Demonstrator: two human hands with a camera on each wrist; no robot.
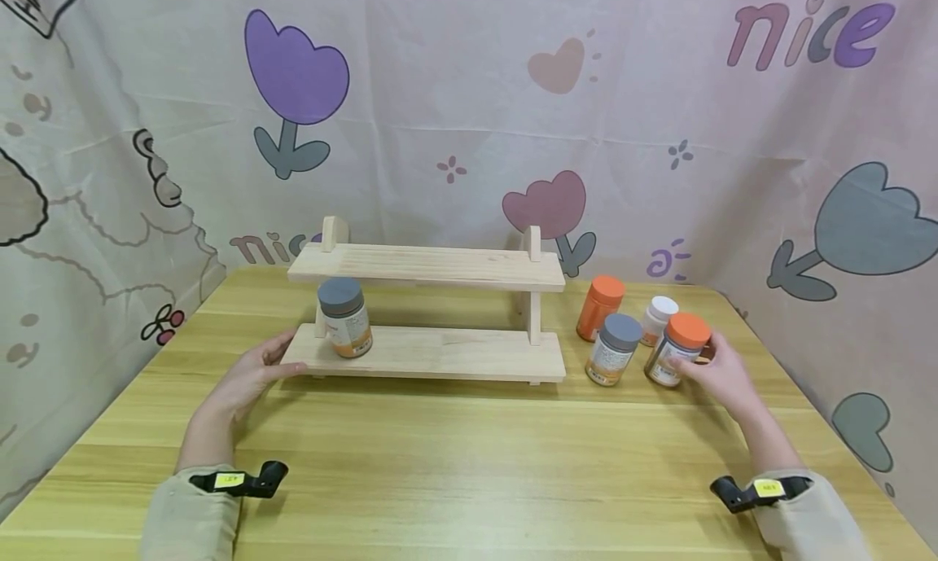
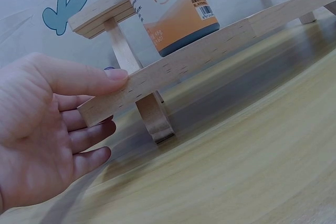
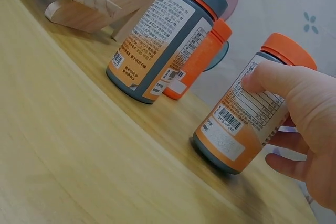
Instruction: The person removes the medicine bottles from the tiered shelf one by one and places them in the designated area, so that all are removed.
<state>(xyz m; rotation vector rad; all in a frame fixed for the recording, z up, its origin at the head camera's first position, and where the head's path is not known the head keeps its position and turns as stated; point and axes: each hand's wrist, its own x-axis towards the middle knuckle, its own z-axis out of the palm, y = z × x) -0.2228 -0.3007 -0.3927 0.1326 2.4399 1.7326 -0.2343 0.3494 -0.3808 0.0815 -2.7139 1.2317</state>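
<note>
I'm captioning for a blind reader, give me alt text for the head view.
A right hand grips an orange-lidded bottle among three others on a wooden table, while the left hand touches a two-tier wooden shelf holding a grey-lidded bottle.

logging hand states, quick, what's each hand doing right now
Left hand: open, straight fingers touching the left end of the two-tier wooden shelf.
Right hand: gripping the orange-lidded grey bottle, upright on the table.
</note>
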